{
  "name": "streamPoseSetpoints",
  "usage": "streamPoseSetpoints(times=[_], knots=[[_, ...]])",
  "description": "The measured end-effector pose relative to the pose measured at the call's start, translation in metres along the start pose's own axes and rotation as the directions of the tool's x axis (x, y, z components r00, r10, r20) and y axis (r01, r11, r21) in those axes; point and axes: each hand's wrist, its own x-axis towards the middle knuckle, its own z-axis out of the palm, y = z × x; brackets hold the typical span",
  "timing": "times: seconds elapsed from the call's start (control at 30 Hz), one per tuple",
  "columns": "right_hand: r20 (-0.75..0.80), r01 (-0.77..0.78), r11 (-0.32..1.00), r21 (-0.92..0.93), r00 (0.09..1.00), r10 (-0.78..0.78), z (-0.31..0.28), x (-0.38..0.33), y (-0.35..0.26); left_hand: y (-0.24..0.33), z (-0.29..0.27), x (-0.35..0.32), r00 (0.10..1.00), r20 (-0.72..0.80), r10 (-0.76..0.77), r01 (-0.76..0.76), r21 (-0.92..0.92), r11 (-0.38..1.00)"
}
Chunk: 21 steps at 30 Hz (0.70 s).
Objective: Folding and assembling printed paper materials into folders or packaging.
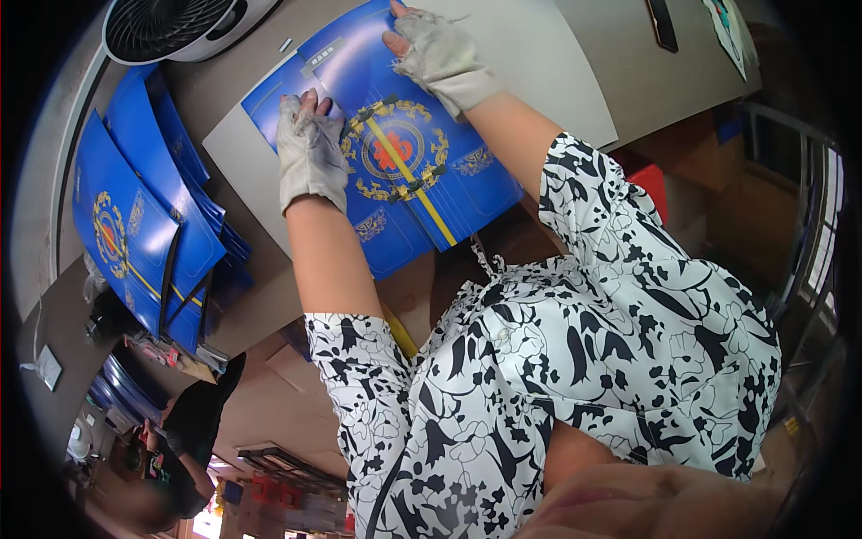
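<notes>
A glossy blue printed card sheet (422,211) lies on the worktable in front of me. It bears a gold ring-shaped emblem, a red centre and a yellow stripe, and a seam or fold runs along it. My left hand (312,153), in a worn pale fingerless glove, rests on the sheet's left part with bare fingertips pressed to it, fingers slightly bent. At the far right edge of the sheet lies my right hand (442,58), gloved likewise, thumb and fingers apart. Neither hand visibly grips anything. Under the blue sheet is a large pale grey board (548,63).
To the left, several similar blue printed sheets (148,216) lie in a loose, overlapping pile. A black-and-white fan (171,27) stands at the far left. A dark flat bar (662,24) lies at the far right. Lower left, another person (193,440) in dark clothing is nearby.
</notes>
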Motion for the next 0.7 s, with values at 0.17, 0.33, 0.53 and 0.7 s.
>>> streamPoseSetpoints(times=[0.17, 0.33, 0.53, 0.7], knots=[[0.015, -0.071, 0.951, 0.301, 0.997, 0.070, 0.007, 0.005, -0.022, -0.006, -0.039, 0.045, 0.999, 0.043, -0.008, 0.004, 0.076, 0.997], [0.037, 0.024, 0.991, 0.129, 0.999, -0.029, -0.003, 0.006, -0.033, -0.003, -0.036, 0.058, 0.908, 0.049, 0.416, -0.406, 0.345, 0.846], [0.084, 0.052, 0.995, 0.081, 0.995, -0.059, -0.004, -0.004, -0.039, -0.006, -0.049, 0.051, 0.890, 0.143, 0.433, -0.433, 0.559, 0.707], [0.213, 0.217, 0.976, 0.021, 0.953, -0.216, -0.054, -0.040, -0.065, -0.016, -0.070, 0.058, 0.794, 0.246, 0.555, -0.488, 0.803, 0.341]])
